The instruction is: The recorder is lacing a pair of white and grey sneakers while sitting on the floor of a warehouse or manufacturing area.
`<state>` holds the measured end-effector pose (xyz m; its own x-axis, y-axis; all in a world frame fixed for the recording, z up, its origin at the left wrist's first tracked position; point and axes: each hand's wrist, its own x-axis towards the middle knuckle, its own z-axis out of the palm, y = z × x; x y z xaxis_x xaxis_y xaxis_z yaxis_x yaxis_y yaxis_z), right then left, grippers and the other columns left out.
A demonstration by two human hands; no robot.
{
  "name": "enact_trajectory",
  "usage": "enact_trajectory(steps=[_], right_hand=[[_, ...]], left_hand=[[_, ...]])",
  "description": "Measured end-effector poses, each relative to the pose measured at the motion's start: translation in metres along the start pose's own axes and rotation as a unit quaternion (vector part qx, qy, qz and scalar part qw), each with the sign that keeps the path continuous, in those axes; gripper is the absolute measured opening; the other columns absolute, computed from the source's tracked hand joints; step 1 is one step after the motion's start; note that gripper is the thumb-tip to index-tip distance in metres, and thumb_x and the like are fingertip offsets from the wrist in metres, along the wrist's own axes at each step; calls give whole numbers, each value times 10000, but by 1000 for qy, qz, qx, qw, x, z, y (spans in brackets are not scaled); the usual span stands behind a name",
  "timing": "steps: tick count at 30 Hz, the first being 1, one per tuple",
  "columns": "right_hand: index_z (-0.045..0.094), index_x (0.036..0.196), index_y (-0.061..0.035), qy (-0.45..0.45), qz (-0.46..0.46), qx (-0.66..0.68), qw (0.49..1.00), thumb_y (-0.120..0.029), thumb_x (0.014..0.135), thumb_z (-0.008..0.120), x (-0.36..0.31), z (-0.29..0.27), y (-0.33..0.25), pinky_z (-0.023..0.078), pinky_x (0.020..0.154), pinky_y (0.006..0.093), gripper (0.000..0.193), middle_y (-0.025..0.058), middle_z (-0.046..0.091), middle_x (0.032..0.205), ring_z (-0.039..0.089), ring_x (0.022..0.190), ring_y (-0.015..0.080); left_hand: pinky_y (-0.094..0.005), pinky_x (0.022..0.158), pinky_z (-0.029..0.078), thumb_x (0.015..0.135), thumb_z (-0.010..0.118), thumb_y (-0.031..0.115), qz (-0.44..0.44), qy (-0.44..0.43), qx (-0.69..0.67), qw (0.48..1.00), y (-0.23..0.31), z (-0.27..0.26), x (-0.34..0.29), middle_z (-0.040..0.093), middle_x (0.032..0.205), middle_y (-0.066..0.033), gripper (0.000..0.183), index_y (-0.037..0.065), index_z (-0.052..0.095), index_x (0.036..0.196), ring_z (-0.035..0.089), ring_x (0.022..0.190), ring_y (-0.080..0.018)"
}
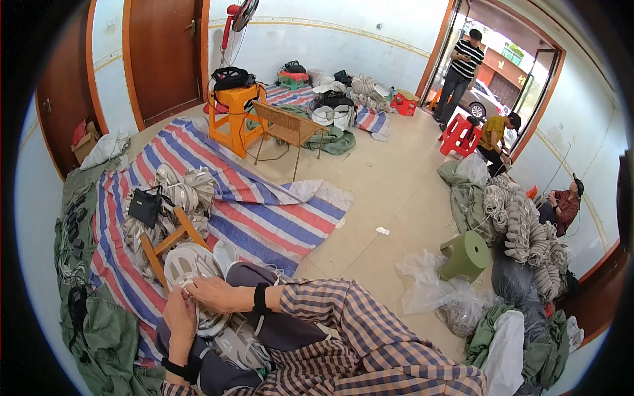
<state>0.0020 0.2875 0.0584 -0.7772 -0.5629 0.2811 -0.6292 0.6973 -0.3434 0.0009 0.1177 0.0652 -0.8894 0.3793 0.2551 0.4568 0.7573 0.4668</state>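
Note:
My left hand (178, 321) and my right hand (212, 294) meet over my lap, fingers pinched together at a white and grey shoe upper (189, 265). The fine detail between my fingertips is too small to make out. More pale shoe uppers (239, 348) rest on my lap, below my right hand. A wooden frame (164, 244) stands just beyond the upper. Behind it lies a heap of grey-white uppers (191, 188) with a small black bag (146, 208) on top.
A striped tarp (264, 228) covers the floor ahead. A rattan chair (287, 125) and an orange stool (234, 119) stand beyond. On the right are a green stool (465, 256) and bundled uppers (518, 228). Several people are near the doorway, one standing (462, 66).

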Motion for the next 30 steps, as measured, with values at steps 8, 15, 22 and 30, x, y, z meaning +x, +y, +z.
enact_trajectory(steps=[8, 15, 22, 30], right_hand=[[459, 1049, 9, 1, 20, -44, 999, -59, 685, 656, 9, -4, -16, 466, 703, 417, 419, 192, 552, 945, 601, 854, 352], [478, 1019, 22, -6, 1, -50, 999, -64, 671, 666, 10, -1, -3, 465, 704, 423, 404, 187, 565, 916, 605, 824, 339], [604, 770, -60, 112, -12, -152, 982, -148, 729, 571, 53, -19, 13, 478, 659, 446, 102, 150, 614, 766, 619, 758, 299], [614, 973, -20, 210, 169, 406, 873, -74, 835, 571, 115, -161, 66, 492, 631, 238, 154, 51, 643, 805, 607, 717, 106]], left_hand=[[-482, 631, 421, 746, 571, 40, 43, 73, 74, 994, 2, 7, 1, 549, 800, -191, 204, 35, 449, 909, 557, 772, -403], [-497, 611, 418, 778, 569, 99, -5, 1, 85, 996, -6, 4, 16, 583, 736, -215, 151, 30, 470, 870, 573, 734, -421], [-474, 632, 458, 747, 596, 159, -95, -135, -16, 986, -19, -18, 27, 615, 781, -249, 175, 2, 590, 824, 600, 744, -415], [-260, 613, 462, 811, 591, 201, -186, 194, -514, 815, 13, -130, 132, 591, 821, -44, 232, 21, 584, 957, 585, 742, -99]])
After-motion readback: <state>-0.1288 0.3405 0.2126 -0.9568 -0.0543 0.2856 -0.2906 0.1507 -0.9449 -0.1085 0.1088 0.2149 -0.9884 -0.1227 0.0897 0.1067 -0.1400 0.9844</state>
